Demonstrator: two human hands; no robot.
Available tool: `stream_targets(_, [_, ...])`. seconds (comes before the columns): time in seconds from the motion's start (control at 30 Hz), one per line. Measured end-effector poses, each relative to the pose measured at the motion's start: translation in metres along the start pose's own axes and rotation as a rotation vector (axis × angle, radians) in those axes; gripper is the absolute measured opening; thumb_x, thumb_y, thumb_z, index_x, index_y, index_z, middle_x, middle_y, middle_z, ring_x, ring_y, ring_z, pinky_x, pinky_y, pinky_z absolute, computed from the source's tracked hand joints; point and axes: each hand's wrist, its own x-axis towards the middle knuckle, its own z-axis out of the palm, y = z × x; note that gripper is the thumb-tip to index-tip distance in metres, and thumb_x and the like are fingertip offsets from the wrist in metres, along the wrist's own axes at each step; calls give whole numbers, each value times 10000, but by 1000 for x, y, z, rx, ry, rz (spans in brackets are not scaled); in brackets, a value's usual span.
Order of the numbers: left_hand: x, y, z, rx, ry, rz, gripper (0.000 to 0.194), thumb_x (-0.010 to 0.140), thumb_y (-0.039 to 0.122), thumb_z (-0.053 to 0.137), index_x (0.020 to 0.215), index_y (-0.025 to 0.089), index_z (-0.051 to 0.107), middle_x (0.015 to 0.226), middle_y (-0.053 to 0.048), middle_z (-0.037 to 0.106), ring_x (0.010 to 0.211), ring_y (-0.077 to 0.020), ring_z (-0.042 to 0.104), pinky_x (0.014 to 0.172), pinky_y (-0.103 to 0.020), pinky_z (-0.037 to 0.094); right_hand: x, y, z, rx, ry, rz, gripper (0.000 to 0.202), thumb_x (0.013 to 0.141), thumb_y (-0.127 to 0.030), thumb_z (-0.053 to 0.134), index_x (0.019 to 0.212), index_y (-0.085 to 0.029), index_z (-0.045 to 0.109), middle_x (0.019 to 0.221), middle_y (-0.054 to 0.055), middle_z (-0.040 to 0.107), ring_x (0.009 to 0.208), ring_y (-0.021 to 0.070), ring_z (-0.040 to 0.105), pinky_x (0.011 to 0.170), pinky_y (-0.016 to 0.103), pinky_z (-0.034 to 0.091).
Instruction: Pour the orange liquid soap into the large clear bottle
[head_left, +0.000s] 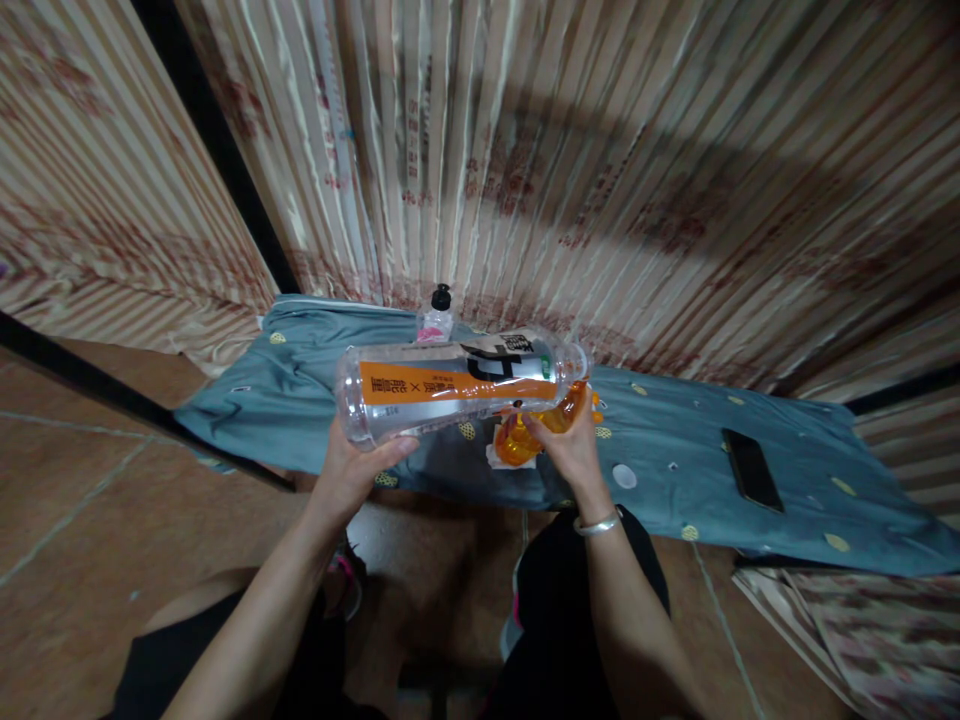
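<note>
Large bottle [457,387], clear, orange label band [394,384], black lettering [501,368], held sideways

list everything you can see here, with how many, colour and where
large bottle: one, clear with orange and white label, in left hand
smaller bottle: one, orange, in right hand
capped bottle: one, black cap, pink on its side, behind large bottle
pale pad: one, whitish, by smaller bottle's base
disc: one, white, right of right hand
phone: one, black, cloth's right part
cloth: one, blue-grey with yellow motifs, beneath these
curtain: count unclear, beige and reddish, behind
poles: at least three, black, left and right
floor: one, brown, below
bracelet: one, silvery, right wrist
left hand: one, bare, at large bottle's base
right hand: one, bare, centre
legs: two, dark clothing, bottom
</note>
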Motion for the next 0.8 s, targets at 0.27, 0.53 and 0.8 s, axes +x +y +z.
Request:
stream_targets(0.27, [-1, 2, 1, 4, -7, 11, 531, 625, 478, 891, 1055, 188, 778, 1124, -117, 822, 1123, -388, 751, 1097, -548, 556, 1, -3, -3, 9, -29, 14, 853, 686, -536, 883, 1369, -207, 493, 1329, 155, 702, 1263, 347, 674, 1140, 537, 501])
stream_targets(0.53, [1, 2, 1, 41, 1, 8, 599, 603, 531, 886, 1071, 179, 759, 1136, -138, 812, 1136, -411, 744, 1070, -560, 572, 2, -3, -3, 27, -25, 15, 845, 666, -523, 894, 1343, -204, 501, 1300, 151, 715, 1232, 343, 690, 1133, 531, 510])
stream_targets(0.8, [3, -2, 1, 20, -19, 15, 557, 625, 505, 889, 1060, 180, 765, 1124, -130, 819, 1125, -399, 752, 1077, -536, 572, 2, -2, -4, 10, -19, 14, 846, 691, -521, 874, 1373, -192, 495, 1320, 157, 704, 1274, 349, 666, 1159, 541, 484])
